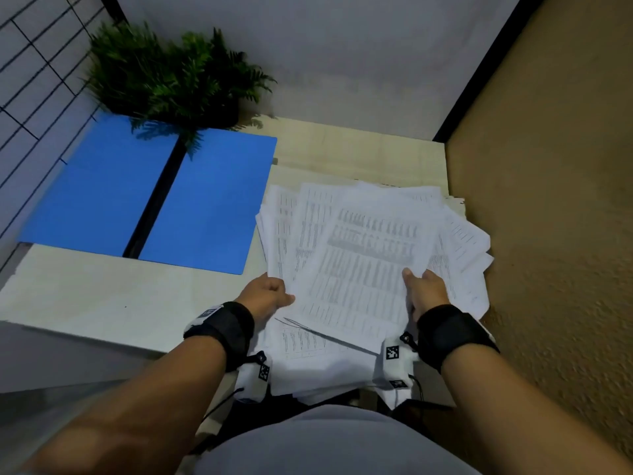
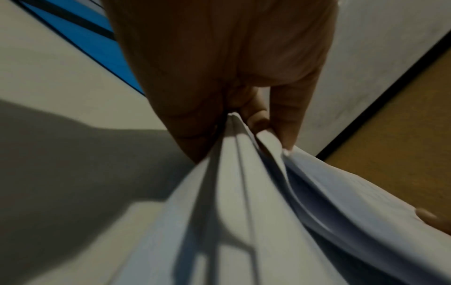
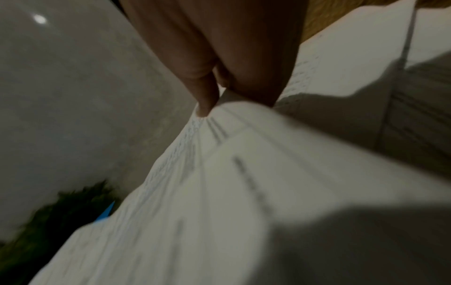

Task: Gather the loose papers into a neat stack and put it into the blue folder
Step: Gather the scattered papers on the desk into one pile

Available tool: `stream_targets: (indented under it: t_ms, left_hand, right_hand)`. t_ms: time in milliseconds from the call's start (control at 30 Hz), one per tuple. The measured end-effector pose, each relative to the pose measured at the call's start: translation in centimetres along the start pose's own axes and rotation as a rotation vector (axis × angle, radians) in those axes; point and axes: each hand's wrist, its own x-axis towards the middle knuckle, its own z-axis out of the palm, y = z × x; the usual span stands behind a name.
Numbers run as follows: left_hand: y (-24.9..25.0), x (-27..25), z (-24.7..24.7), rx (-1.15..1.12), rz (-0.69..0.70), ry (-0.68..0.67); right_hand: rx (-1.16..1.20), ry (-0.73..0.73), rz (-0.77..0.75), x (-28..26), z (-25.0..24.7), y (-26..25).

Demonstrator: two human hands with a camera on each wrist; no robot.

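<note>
left hand (image 1: 265, 295) pinching the near left edge of a fanned sheaf of white printed papers (image 1: 363, 255), right hand (image 1: 426, 289) gripping its near right side. sheaf raised over the pale wooden desk (image 1: 85, 296) by its right edge. open flat blue plastic folder (image 1: 150, 197) toward the far left corner, beside a green fern (image 1: 171, 77).

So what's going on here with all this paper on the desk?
A person is gathering a messy, fanned-out pile of printed papers with both hands. The left hand grips the pile's near left edge and the right hand pinches its near right side. The sheets are still askew, not yet a neat stack. The blue folder lies open and empty on the desk to the left, in front of a potted fern.
</note>
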Motion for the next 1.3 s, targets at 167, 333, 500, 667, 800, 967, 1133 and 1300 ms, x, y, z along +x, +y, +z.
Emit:
stream_targets:
  t_ms: [167, 333, 500, 667, 800, 967, 1133, 1300]
  left_hand:
    - [-0.1, 0.5, -0.4, -0.104, -0.055, 0.011]
    - [0.6, 1.6, 0.9, -0.219, -0.017, 0.178]
    - [0.5, 2.3, 1.6, -0.051, -0.051, 0.205]
    - [-0.9, 3.1, 1.2, -0.049, -0.132, 0.293]
    - [-1.0, 3.4, 0.9, -0.008, -0.183, 0.249]
    - [-1.3, 3.6, 0.5, 0.016, -0.230, 0.187]
    - [-1.6, 3.7, 0.4, 0.005, -0.207, 0.166]
    - [-1.3, 3.6, 0.3, 0.009, -0.210, 0.153]
  right_hand:
    - [-0.097, -0.109, -0.060, -0.2, 1.6, -0.6]
    - [-0.249, -0.205, -0.033, -0.6, 2.6, -1.2]
    - [-0.582, -0.379, -0.085, -1.6, 4.2, 0.1]
    - [-0.630, 0.306, -0.215, 0.7, -0.3, -1.0]
    - [-0.344, 0.331, 0.044, 3.6, -4.8, -0.2]
    - [0.063, 0.020, 0.072, 3.6, -5.3, 0.4]
    - [-0.081, 0.101, -0.091, 2.8, -5.4, -0.4]
    - [-0.107, 0.211, -0.358, 1.0, -6.7, -4.7]
